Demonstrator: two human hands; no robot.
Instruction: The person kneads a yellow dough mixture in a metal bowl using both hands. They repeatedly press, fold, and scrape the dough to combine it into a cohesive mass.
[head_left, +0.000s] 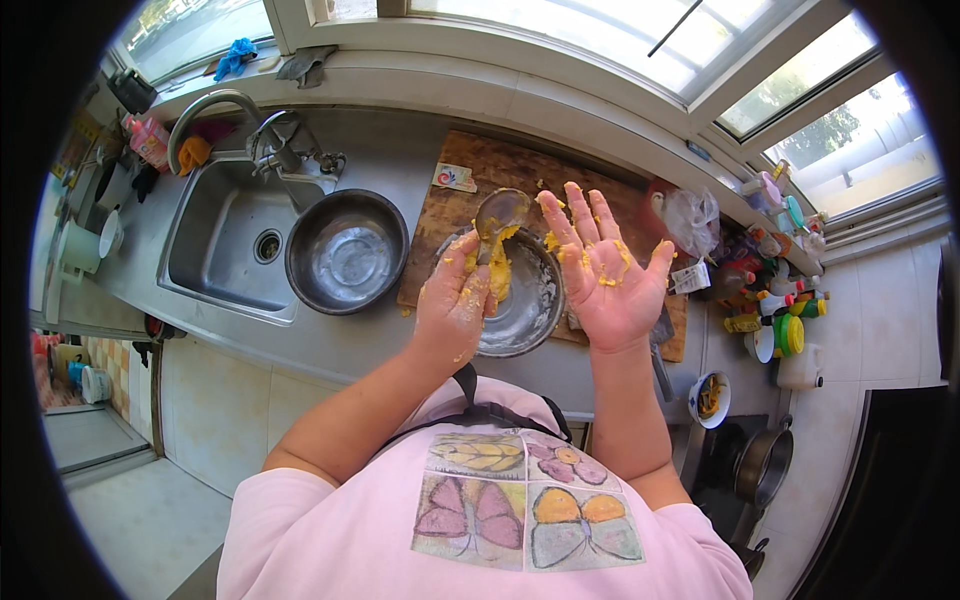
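Note:
My left hand (452, 300) grips a metal spoon (501, 214) by its handle, bowl end up and smeared with yellow residue. Sticky yellow dough (499, 274) hangs by the spoon, above a metal basin (525, 319) that is dusted with white along its inner wall. My left hand and the spoon cover part of this basin. Palm up and fingers spread, my right hand (611, 289) is held over the basin's right side with nothing in it. Bits of the same dough cling to its palm and fingertips.
The basin stands on a wooden cutting board (510, 161), where a small packet (454, 178) lies. A second metal basin (347, 251) sits beside the sink (225, 240). At right are a cleaver (660, 360), a bowl with orange pieces (709, 399), several bottles and a pan (763, 465).

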